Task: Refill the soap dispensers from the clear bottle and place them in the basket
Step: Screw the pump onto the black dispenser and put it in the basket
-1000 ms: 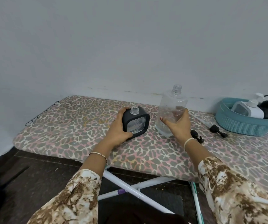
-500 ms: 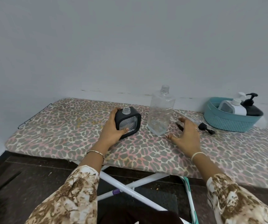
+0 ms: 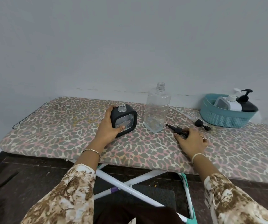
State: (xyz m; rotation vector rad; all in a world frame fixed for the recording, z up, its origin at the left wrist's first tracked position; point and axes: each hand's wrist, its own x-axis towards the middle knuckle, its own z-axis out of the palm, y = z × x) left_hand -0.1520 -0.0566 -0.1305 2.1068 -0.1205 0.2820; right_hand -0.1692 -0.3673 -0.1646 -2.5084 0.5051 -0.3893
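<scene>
**Pump being taken up for the open black dispenser**

The black dispenser [image 3: 124,122] is gripped by the left hand [image 3: 108,128]. The fingers are wrapped round its far side and the thumb is pressed on its clear front window. It is held upright on the leopard-print ironing board [image 3: 57,126], and its neck is uncovered.

The right hand [image 3: 192,140] is laid low on the board, to the right of the clear bottle [image 3: 157,110]. Its curled fingertips and thumb are closed on a black pump head [image 3: 176,130], which is lying on the cover and has not yet been lifted.

The clear bottle is stood upright and uncapped between the two hands, and it appears nearly empty. A second black cap piece [image 3: 202,125] is left lying nearer the teal basket [image 3: 223,120]. A white dispenser [image 3: 231,105] and another black dispenser [image 3: 248,106] are already stowed in the basket.

How full the held dispenser is cannot be read through its window. From the layout, pouring is judged finished for this one and capping is judged the step in hand.

For the next move, the pump must be raised and lined up over the open neck, then seated and twisted tight while the body is steadied by the left hand. Only then can the dispenser be carried right to the basket.
</scene>
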